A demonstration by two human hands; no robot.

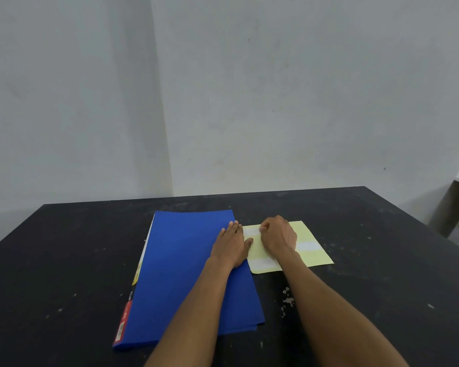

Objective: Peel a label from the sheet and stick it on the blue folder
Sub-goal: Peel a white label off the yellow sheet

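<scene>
The right hand (pixel 278 235) is curled over the upper left part of the yellow label sheet (pixel 313 250), fingertips bent down at a white label (pixel 251 232) near the sheet's top left corner; whether the label's edge is actually pinched in the grip cannot be told, since the knuckles hide the contact. The left hand (pixel 232 246) is laid flat and released, palm down, fingers straight, resting on the right edge of the blue folder (pixel 186 274) with the thumb reaching onto the sheet's left edge. Nothing is grasped by it. The sheet is laid flat on the counter (pixel 64 274), just beside the folder's right edge and touching or slightly overlapped by it. Two more pale labels are seen on the sheet, one (pixel 308 246) right of the right wrist, one (pixel 264 264) at the near left corner. The folder is closed and lies flat, slightly angled, with a red and yellow strip (pixel 123 321) showing along its left spine. The counter is dark, with pale specks and scuffs. A plain grey wall (pixel 276 102) is seen behind it.
</scene>
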